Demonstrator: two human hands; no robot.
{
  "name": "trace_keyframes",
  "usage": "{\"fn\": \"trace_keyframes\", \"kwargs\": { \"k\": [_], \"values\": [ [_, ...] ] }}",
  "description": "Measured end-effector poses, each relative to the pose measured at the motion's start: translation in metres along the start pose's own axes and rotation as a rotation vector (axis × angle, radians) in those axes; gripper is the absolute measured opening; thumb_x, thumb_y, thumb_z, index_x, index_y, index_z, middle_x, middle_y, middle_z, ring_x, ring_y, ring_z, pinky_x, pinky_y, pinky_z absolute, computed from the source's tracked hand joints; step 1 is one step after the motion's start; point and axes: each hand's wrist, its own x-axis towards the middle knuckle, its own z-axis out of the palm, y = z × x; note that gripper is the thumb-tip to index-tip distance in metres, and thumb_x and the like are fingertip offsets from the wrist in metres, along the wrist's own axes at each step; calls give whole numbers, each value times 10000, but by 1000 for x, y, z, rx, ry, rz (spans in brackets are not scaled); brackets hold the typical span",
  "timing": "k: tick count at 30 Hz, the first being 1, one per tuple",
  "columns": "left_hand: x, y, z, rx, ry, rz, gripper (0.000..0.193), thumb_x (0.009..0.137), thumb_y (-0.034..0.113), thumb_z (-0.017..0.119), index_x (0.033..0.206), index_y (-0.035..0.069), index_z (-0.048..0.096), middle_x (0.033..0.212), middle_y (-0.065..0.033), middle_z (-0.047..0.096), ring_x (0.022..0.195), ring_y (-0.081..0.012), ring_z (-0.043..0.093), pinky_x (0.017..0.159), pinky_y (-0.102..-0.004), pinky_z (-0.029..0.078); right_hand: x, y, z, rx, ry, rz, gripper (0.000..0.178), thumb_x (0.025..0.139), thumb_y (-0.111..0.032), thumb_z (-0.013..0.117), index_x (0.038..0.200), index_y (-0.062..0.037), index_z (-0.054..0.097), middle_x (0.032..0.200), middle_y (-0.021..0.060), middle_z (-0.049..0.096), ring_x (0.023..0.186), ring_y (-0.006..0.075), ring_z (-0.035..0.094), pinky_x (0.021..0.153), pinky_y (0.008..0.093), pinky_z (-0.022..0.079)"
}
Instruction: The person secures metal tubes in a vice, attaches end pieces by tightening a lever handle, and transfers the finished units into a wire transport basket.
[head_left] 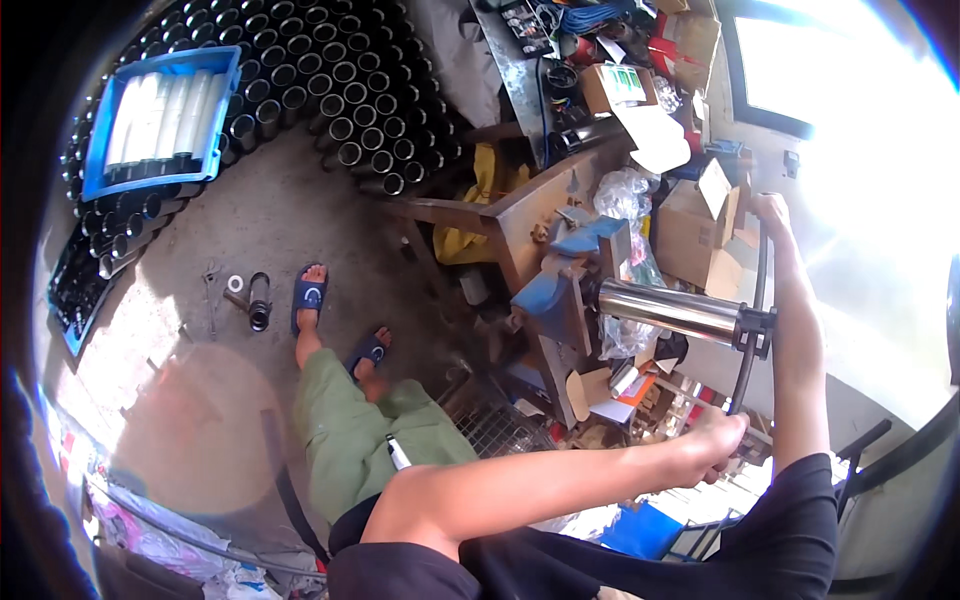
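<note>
A shiny metal cylinder point(670, 308) lies level, one end at a blue bench vise point(556, 290). Around its other end sits a black notched fitting point(755, 331). A long dark bar point(745, 376) crosses at that fitting, sticking out on both sides. My left hand point(712, 445) is closed round the near end of the bar. At the far end, my right hand point(770, 212) also grips it, arm stretched out. Whether the bar passes through the fitting or lies against it, I cannot tell.
A wooden workbench point(520, 215) carries the vise, with cardboard boxes point(690, 228) and plastic bags behind. Many black tubes point(345, 100) stand on the floor at the far left, under a blue crate point(228, 105) of white cylinders. A short black tube point(259, 300) lies near my feet.
</note>
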Motion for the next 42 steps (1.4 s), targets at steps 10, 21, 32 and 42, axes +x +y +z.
{"fn": "trace_keyframes", "kwargs": {
  "k": [10,21,32,42],
  "values": [
    [-11,-4,9,190,109,76,149,1002,129,532,1106,88,433,746,5,440,528,-67,385,397,-266,366,-34,48,72,948,216,-427,318,993,-236,498,1107,-41,722,753,38,655,686,112,602,654,290,481],
    [50,-66,65,2317,1955,276,273,863,44,591,1117,11,496,1073,-233,626,897,-426,694,773,-521,562,-31,37,111,478,1140,-887,100,836,-135,568,752,-83,586,730,131,660,686,382,648,585,490,507],
    [-3,41,23,3095,2059,724,300,904,339,643,765,79,588,741,-127,666,681,-399,671,593,-514,527,-248,134,159,930,626,-20,491,940,-424,412,930,-98,779,1010,137,748,1060,312,686,991,446,472],
    [32,151,10,3086,1631,1521,377,889,376,622,633,103,583,694,-84,604,680,-312,624,599,-461,487,-422,133,184,734,722,249,435,952,-354,506,696,-79,725,655,132,666,662,345,646,755,461,515]
  ]
}}
